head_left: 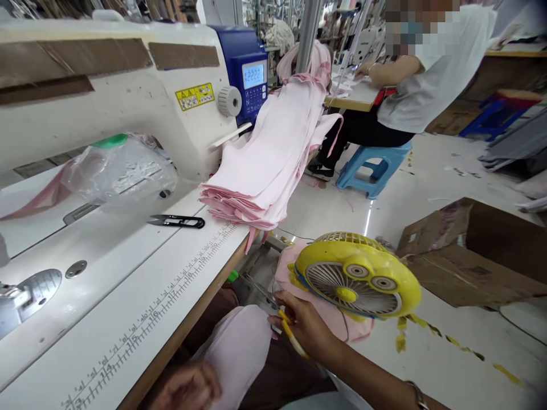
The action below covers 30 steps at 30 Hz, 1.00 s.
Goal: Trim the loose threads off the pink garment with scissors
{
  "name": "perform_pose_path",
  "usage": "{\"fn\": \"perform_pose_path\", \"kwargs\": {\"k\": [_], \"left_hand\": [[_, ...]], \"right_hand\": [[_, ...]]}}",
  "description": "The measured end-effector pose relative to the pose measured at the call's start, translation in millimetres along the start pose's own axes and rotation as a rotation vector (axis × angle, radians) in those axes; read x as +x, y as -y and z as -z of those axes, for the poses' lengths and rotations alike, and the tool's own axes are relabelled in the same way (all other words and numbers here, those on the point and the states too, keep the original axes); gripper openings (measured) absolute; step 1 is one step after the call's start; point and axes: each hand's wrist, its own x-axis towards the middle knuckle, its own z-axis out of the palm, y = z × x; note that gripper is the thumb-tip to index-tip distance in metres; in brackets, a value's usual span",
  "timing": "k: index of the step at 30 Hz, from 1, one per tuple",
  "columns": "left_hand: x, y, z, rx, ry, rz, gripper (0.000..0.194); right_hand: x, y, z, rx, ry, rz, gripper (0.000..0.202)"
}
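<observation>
My right hand (310, 324) is closed around yellow-handled scissors (294, 340), whose blades point up and left beside the table edge. A pale pink fabric piece (241, 347) lies across my lap, its right edge close to the scissors. At the bottom of the view my left hand (188, 386) is smeared by motion beside the fabric's lower left; whether its fingers grip the cloth does not show. On the table, black thread snips (179, 221) lie near a thick stack of pink fabric pieces (265, 154).
A white sewing machine (128, 102) fills the left, with a clear plastic bag (123, 171) under its arm. A yellow fan (359, 273) stands right of my hand. Beyond are a cardboard box (444, 256), a blue stool (371, 168) and a seated person (423, 91).
</observation>
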Motion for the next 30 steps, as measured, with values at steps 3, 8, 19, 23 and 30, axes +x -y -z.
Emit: {"fn": "perform_pose_path", "kwargs": {"k": [3, 8, 19, 23, 30], "left_hand": [[18, -6, -3.3, 0.047, -0.036, -0.017, 0.028], [57, -17, -28.5, 0.078, -0.026, -0.096, 0.050], [27, -42, -17.2, -0.085, 0.201, 0.063, 0.029], [19, -35, -14.7, -0.184, 0.083, 0.194, 0.042], [18, -27, -11.5, -0.309, 0.007, 0.255, 0.057]], "right_hand": [[22, 13, -18, 0.109, 0.032, 0.014, 0.028], [14, 28, -20, 0.286, 0.027, 0.009, 0.018], [-8, 54, 1, 0.380, 0.166, 0.050, 0.039], [-17, 46, 26, 0.160, 0.219, 0.116, 0.040], [-32, 37, 29, -0.118, 0.273, 0.127, 0.045]]}}
